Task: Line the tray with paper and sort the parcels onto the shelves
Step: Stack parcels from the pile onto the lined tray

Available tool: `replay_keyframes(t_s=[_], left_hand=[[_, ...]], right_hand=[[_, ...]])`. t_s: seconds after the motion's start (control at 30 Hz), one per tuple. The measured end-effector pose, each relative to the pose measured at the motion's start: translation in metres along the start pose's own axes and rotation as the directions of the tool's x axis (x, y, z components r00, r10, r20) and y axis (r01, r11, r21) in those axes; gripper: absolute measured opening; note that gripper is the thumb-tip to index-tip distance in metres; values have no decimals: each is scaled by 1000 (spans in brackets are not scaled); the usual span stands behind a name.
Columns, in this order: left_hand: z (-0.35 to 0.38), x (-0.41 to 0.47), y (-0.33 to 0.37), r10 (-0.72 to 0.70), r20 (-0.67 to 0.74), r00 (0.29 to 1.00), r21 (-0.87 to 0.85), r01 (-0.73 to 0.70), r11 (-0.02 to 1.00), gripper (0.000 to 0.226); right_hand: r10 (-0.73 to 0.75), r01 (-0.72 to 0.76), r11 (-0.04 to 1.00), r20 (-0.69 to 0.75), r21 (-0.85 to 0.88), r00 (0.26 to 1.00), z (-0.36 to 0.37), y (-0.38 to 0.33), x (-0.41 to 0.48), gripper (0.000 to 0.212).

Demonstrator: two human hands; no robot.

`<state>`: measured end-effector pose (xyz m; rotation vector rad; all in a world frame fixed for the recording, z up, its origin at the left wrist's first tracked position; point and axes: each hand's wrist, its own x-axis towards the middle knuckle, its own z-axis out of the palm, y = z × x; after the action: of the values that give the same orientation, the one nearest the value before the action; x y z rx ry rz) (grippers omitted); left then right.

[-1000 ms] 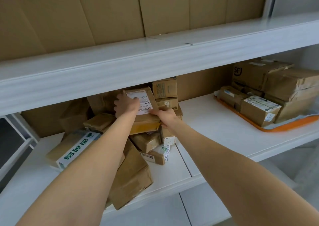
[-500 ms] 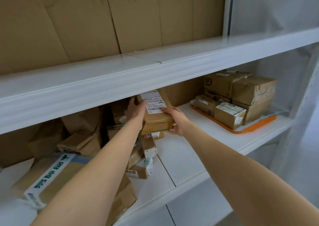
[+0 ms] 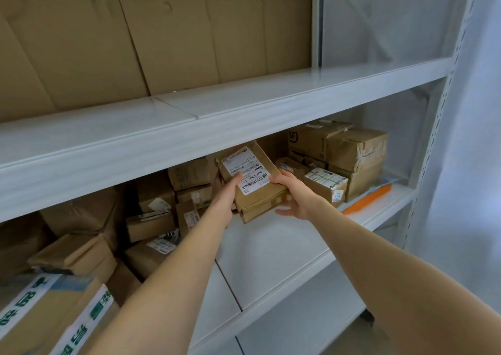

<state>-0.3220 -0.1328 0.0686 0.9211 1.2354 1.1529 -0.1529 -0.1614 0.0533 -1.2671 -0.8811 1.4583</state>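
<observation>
I hold a flat brown parcel [image 3: 260, 202] with a white barcode label, lifted above the middle shelf [image 3: 271, 249]. My left hand [image 3: 229, 189] grips its left edge, thumb on the label. My right hand [image 3: 291, 196] grips its right edge with fingers curled under it. To the right an orange tray [image 3: 366, 198] carries several stacked brown parcels [image 3: 355, 151]. A loose pile of brown parcels [image 3: 151, 219] fills the left of the same shelf.
The upper shelf [image 3: 244, 110] overhangs just above the held parcel, with cardboard sheets [image 3: 162, 34] standing behind it. A perforated white upright [image 3: 433, 148] closes the right end. A box with green-lettered tape [image 3: 48, 314] sits at the lower left.
Both hands lifted the labelled parcel off the pile and carried it rightward toward the orange tray. The view swung right with it.
</observation>
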Motion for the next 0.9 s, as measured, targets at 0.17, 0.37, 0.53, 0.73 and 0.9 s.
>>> replay_keyframes(t_s=[0.17, 0.37, 0.53, 0.73, 0.9], left_hand=[[28, 8, -8, -8, -8, 1000, -121, 7, 993, 44], [60, 15, -18, -61, 32, 998, -61, 63, 996, 40], [95, 18, -20, -66, 81, 995, 62, 61, 996, 43], [146, 18, -18, -17, 99, 995, 83, 9, 997, 49], [172, 22, -24, -7, 94, 996, 85, -1, 996, 41]], right_hand=[[-18, 19, 1000, 92, -6, 996, -28, -1, -5, 63], [-305, 289, 946, -97, -146, 947, -50, -3, 1, 83], [-409, 286, 847, -207, -448, 889, -75, -15, 9, 92], [-541, 169, 681, -334, -712, 772, -127, -39, 15, 86], [-530, 51, 609, -358, -792, 768, -159, -56, 25, 83]])
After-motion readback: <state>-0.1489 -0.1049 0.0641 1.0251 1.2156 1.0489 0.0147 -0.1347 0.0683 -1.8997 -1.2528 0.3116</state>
